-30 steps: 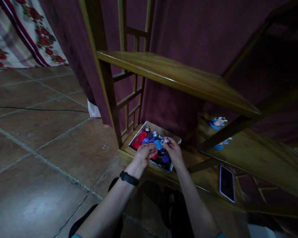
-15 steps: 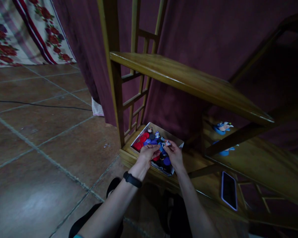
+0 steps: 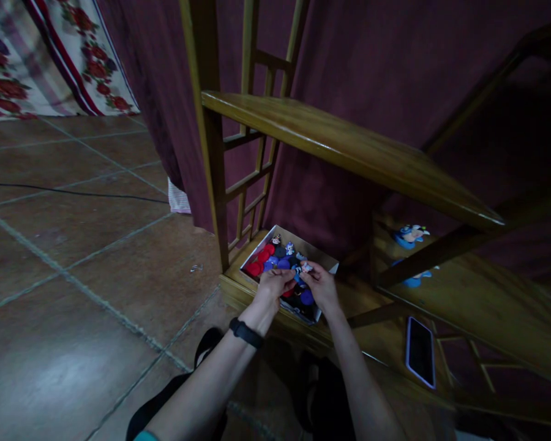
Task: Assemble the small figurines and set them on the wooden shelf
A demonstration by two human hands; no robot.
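Observation:
Over a shallow cardboard box (image 3: 329,264), both my hands meet at a small figurine (image 3: 305,268) with a blue round base. My right hand (image 3: 322,286) pinches the pale figure from the right. From the left, the fingers of my left hand (image 3: 274,286) close at the blue base; a dark band is on that wrist. Inside the box lie red discs (image 3: 256,268), blue and purple discs (image 3: 283,263), a purple-and-white figurine (image 3: 289,248) and a dark-haired figurine (image 3: 276,239). My hands hide part of the contents.
The box rests on a low wooden shelf (image 3: 237,269), under a higher shelf board (image 3: 349,147). To the right, blue-based figurines (image 3: 411,235) stand on another shelf, with a phone (image 3: 420,352) lying below. A cable (image 3: 73,192) crosses the tiled floor.
The figurine has turned slightly between my fingers. Both hands stay over the box, and the whole view has shifted a little.

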